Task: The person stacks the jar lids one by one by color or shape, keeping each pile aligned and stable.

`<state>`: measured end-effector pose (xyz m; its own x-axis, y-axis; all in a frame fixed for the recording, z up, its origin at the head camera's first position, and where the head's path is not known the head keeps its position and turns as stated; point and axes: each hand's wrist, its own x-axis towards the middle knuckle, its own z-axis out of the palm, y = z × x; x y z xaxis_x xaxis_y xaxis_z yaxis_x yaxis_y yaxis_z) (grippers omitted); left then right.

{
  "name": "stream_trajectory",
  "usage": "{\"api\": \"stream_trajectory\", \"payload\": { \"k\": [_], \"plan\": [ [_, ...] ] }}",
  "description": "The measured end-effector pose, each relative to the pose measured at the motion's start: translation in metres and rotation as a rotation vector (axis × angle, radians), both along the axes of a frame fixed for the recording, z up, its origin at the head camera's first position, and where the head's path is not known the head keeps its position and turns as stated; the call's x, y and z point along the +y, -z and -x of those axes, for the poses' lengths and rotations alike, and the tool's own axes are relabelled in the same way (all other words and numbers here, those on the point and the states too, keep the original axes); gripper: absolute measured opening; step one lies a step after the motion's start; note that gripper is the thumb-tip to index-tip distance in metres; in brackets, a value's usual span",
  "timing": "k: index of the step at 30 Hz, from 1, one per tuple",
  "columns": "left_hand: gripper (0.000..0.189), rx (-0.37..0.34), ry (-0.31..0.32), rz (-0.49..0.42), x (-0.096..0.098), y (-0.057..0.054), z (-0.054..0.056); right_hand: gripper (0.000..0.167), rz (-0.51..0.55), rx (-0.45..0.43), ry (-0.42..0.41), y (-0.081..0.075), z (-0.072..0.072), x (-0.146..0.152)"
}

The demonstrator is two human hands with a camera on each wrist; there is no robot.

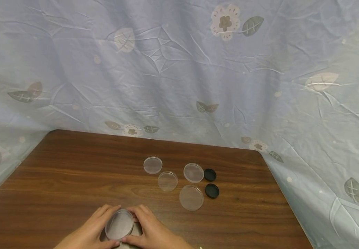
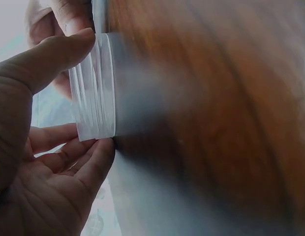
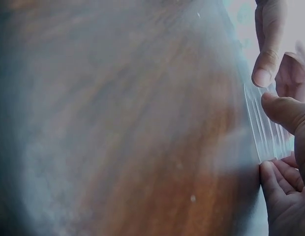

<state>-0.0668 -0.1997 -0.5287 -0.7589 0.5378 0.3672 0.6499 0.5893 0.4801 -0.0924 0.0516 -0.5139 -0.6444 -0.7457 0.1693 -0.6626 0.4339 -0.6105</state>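
Near the table's front edge, a short stack of clear round petri dishes (image 1: 119,224) sits between both hands. Its ridged side, with several stacked rims, shows edge-on in the left wrist view (image 2: 97,88). My left hand (image 1: 94,226) grips the stack from the left, thumb at the near side and fingers round the far side. My right hand (image 1: 150,226) holds it from the right in the same way, with the thumb at the near rim. In the right wrist view the stack (image 3: 264,123) is partly covered by the fingers of both hands.
Beyond the hands to the right lie several clear round dishes (image 1: 191,197) on the brown wooden table (image 1: 73,173). Two black round caps (image 1: 212,191) are beside them. A pale patterned cloth (image 1: 167,86) hangs behind and around the table.
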Motion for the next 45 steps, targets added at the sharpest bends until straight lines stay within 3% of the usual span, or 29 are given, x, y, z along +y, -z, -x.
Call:
{"api": "stream_trajectory", "payload": {
  "k": [20, 26, 38, 45],
  "plan": [
    [0.088, 0.043, -0.008, -0.020, 0.0000, 0.0001, -0.0013, 0.066, 0.012, -0.007, 0.001, 0.0004, -0.0008, 0.0002],
    [0.088, 0.094, -0.031, -0.019, 0.0001, 0.0001, -0.0036, 0.066, 0.019, 0.001, 0.002, 0.0012, -0.0007, 0.0002],
    [0.087, 0.075, -0.007, -0.039, -0.0003, 0.0027, -0.0028, 0.067, 0.011, 0.003, 0.000, 0.0018, -0.0015, 0.0002],
    [0.088, 0.108, 0.010, -0.045, -0.0011, 0.0061, -0.0013, 0.068, -0.002, 0.015, 0.007, 0.0024, -0.0020, -0.0003]
  ]
}}
